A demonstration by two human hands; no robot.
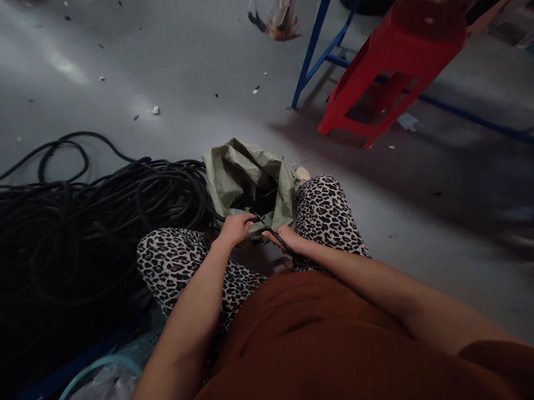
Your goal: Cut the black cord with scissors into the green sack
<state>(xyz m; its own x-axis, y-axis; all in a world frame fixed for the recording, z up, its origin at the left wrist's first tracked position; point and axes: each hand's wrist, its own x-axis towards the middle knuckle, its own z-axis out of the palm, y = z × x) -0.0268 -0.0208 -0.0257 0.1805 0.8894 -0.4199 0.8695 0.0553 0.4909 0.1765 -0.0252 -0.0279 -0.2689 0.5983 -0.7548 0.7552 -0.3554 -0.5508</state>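
Observation:
My left hand (237, 227) is closed round the end of a long black cord (216, 214); whether it is a hollow hose or solid is too small to tell. In my right hand (287, 238) is a pair of scissors (285, 243) with dark handles, its blades pointing at the end of the cord. Both hands are over the near rim of an open grey-green woven sack (285, 189), between my knees. Dark pieces (264, 199) lie inside the sack. From my left hand the cord runs left toward a large tangled pile of black cord (162, 187).
A red plastic stool (408, 47) stands at the upper right beside a blue metal frame (314, 44). A clear bag (276, 13) sits on the floor at the top. Small scraps (155, 110) dot the grey floor. At the lower left is a light-blue rim (99, 366) with clear plastic inside.

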